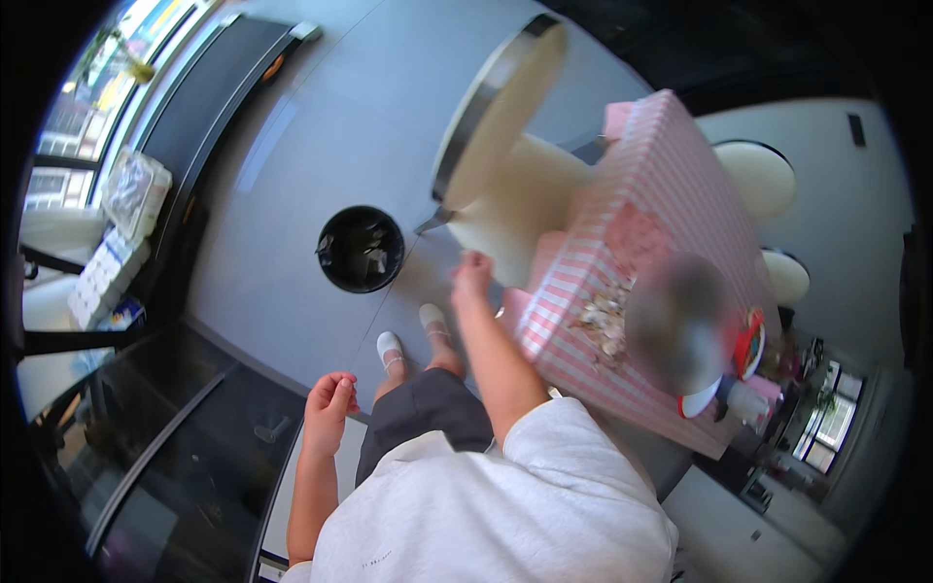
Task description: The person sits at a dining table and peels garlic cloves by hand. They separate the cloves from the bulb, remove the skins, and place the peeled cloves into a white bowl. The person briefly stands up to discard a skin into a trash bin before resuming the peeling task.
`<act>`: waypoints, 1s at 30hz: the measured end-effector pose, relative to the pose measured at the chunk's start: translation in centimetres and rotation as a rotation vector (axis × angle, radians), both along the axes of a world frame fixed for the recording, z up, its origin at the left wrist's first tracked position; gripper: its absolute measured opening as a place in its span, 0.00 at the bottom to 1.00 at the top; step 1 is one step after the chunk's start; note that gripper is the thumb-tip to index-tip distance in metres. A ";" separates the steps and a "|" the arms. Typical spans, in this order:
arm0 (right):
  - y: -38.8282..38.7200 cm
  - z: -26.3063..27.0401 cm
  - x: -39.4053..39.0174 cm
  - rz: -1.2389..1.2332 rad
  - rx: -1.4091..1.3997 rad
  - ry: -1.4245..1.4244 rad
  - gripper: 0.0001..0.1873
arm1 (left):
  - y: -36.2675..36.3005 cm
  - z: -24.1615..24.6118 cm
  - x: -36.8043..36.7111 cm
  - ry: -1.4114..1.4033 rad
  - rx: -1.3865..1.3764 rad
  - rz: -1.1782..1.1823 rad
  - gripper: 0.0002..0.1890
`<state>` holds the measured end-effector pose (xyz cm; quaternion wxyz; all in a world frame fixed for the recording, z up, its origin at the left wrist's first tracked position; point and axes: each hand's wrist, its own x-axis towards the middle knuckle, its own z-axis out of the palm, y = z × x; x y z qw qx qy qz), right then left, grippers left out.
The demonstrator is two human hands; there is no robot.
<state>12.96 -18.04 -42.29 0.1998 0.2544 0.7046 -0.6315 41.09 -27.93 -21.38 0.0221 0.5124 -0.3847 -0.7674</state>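
My left hand (332, 404) is raised at my left side, fingers curled and the thumb against them. Whether something tiny is pinched there cannot be seen. My right hand (472, 277) reaches forward, blurred, with its fingers curled in; its grip is hidden. Between that hand and the window side, a round black bin (361, 249) stands on the grey tiled floor with pale scraps inside. To my right is a table with a pink-and-white striped tablecloth (674, 160). On it lie a heap of what look like garlic bulbs and peels (606, 317) and a pinkish crumpled patch (635, 237).
A cream chair (510, 124) with a dark-edged round back stands ahead, by the table. Left are a treadmill (215, 95), packs of paper rolls (109, 277) and a dark glass-topped surface (197, 452). A red-rimmed bowl (749, 346) sits right; a blurred patch hides part of the tabletop.
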 end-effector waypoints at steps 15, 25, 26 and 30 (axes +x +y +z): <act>26.9 37.3 -3.2 -0.086 -0.253 0.704 0.07 | 11.4 14.4 -21.7 0.540 -0.225 -0.873 0.06; 39.4 28.7 -11.9 0.211 0.295 0.868 0.06 | 27.6 15.6 -34.5 0.852 -0.837 -1.170 0.14; 40.0 28.3 -12.1 0.091 -0.020 0.732 0.06 | 28.8 16.7 -35.4 0.849 -0.883 -1.186 0.16; 40.0 32.0 -11.6 -0.056 -0.724 0.350 0.06 | 30.9 15.0 -38.7 0.878 -0.834 -1.217 0.16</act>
